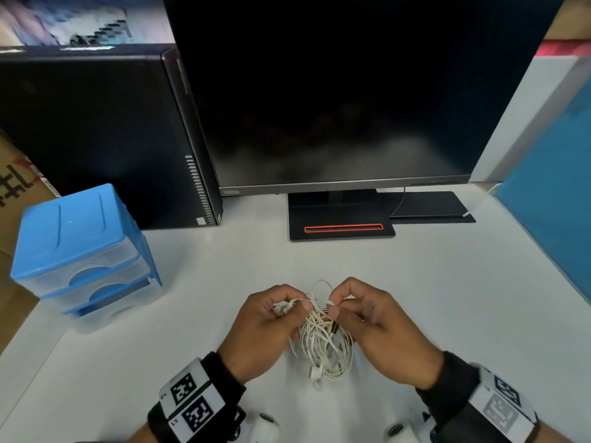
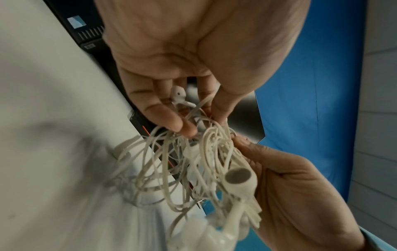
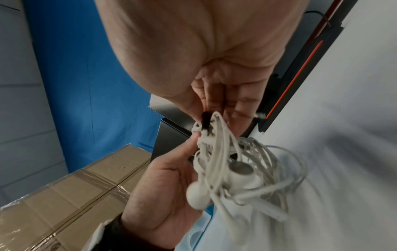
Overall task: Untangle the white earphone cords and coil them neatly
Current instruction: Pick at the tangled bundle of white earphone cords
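Observation:
A tangled bundle of white earphone cords (image 1: 321,338) hangs between my two hands above the white desk (image 1: 447,282). My left hand (image 1: 271,318) pinches cord strands at the bundle's upper left, fingers curled; an earbud (image 2: 178,95) lies against its fingers. My right hand (image 1: 367,314) pinches the bundle's top right, near a small dark plug (image 3: 205,121). Several earbuds (image 2: 239,178) dangle in the loops (image 3: 240,171). The lower loops hang down toward the desk.
A dark monitor (image 1: 335,91) on its black stand (image 1: 342,228) faces me. A black computer tower (image 1: 112,129) stands to its left. A blue drawer unit (image 1: 83,247) sits at the left. A blue panel (image 1: 550,219) bounds the right side. Cardboard boxes (image 3: 75,186) lie beyond the desk.

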Motion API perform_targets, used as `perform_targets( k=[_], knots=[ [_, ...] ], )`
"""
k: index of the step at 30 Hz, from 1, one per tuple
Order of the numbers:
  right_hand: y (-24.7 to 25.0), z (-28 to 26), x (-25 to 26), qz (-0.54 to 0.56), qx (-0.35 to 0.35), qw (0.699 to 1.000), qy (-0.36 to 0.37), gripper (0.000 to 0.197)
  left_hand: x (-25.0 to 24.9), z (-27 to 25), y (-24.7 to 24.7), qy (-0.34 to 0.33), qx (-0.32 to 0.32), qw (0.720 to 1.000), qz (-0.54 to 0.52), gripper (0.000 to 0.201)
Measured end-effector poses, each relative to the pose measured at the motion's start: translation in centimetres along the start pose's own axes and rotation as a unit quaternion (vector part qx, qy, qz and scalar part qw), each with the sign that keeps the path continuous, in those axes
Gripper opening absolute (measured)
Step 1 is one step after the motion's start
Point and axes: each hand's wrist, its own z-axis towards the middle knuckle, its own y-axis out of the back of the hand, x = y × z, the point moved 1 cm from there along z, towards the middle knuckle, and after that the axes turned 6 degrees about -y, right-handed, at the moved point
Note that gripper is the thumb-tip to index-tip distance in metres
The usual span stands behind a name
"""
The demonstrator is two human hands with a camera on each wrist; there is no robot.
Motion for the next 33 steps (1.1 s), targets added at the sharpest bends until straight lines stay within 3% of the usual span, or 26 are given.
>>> perform_targets(
  k=[4, 8, 15, 20, 24, 28, 33],
  knots=[
    [0.2, -0.1, -0.2, -0.002, -0.022, 1.000, 0.021, 0.007, 0.1, 0.0, -0.1, 0.026, 0.012, 1.000, -0.010, 0.015],
    [0.4, -0.2, 0.2, -0.036, -0.037, 0.998, 0.030, 0.023, 0.0, -0.1, -0.4, 0.029, 0.014, 0.999, -0.017, 0.016],
    [0.3, -0.4, 0.2, -0.109, -0.053, 0.993, -0.002, 0.004, 0.1, -0.5, -0.6, -0.028, -0.002, 0.999, 0.026, 0.015],
    [0.6, -0.2, 0.2, -0.063, -0.053, 0.996, -0.025, 0.008, 0.0, -0.5, -0.7, -0.055, -0.004, 0.997, 0.053, 0.013],
    [0.4, -0.2, 0.4, -0.085, -0.072, 0.994, 0.006, 0.009, -0.4, -0.6, -0.8, -0.069, 0.003, 0.995, 0.078, 0.016],
    [0.4, -0.5, 0.9, -0.082, -0.069, 0.993, 0.048, 0.015, 0.2, -0.3, -0.3, -0.005, -0.028, 0.997, 0.071, 0.021],
    [0.8, -0.8, 2.0, 0.088, 0.062, 0.993, 0.044, 0.007, 0.5, 0.5, 0.6, 0.111, -0.090, 0.989, -0.045, 0.028]
  ],
)
